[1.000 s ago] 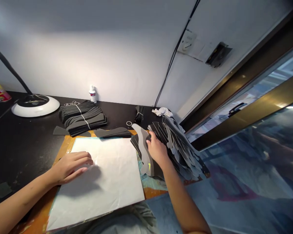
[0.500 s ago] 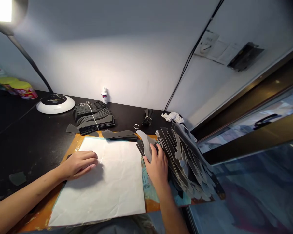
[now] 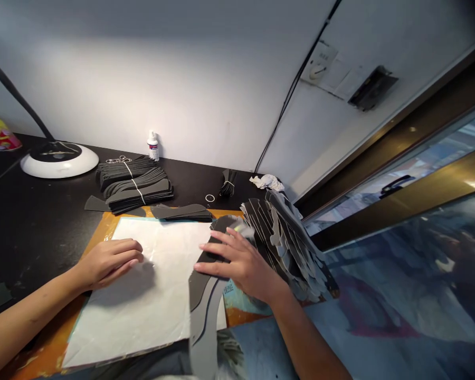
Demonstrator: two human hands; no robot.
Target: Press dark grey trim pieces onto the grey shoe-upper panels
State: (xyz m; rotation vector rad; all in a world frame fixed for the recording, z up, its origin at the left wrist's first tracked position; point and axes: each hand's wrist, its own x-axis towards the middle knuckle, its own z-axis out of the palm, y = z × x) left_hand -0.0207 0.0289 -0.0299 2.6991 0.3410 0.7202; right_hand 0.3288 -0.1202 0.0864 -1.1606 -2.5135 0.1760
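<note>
My left hand (image 3: 111,261) rests on the left side of a white sheet (image 3: 158,285), its fingers curled together with nothing seen in them. My right hand (image 3: 241,264) is over the sheet's right edge, thumb and fingers across several dark grey, wavy cut pieces (image 3: 203,316). These fan out below it, past the sheet's front edge toward my lap. A blurred pale patch shows beside the fingertips. Just right of that hand leans a thick row of grey and black cut pieces (image 3: 277,232). A small dark stack (image 3: 182,212) lies along the sheet's back edge.
Behind are a banded bundle of dark pieces (image 3: 134,184), scissors (image 3: 119,159), a white bottle (image 3: 153,146), a lamp base (image 3: 59,161), a white ring (image 3: 209,198), a small tied bundle (image 3: 228,184) and crumpled tissue (image 3: 267,182). An orange-brown board (image 3: 98,232) lies under the sheet.
My right hand has turned and moved left over the sheet's edge, bringing grey pieces out toward my lap. My left hand stays on the sheet. The camera view has shifted to the right.
</note>
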